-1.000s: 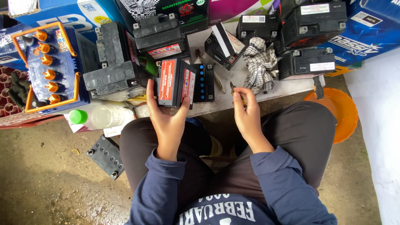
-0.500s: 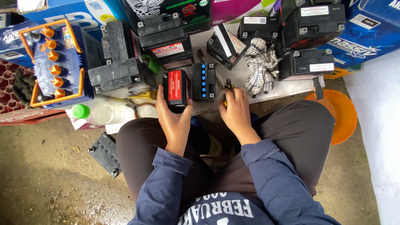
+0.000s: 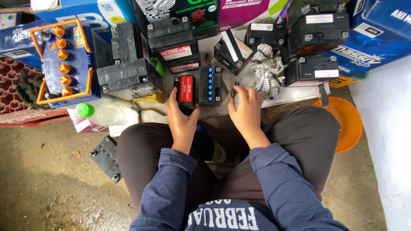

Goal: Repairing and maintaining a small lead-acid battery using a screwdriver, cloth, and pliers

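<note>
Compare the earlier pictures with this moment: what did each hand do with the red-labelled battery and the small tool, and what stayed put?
The left hand has set the red-labelled battery down on the board beside the blue-capped battery, and still grips it. The right hand has moved forward to the small tool on the board. The blue-capped battery, checked rag and surrounding batteries stayed put.

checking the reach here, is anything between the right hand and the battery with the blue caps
Nothing visible. The right hand rests on the board just right of the blue-capped battery, with only a small dark tool at its fingertips. The left hand grips the red-labelled battery beside it.
</note>
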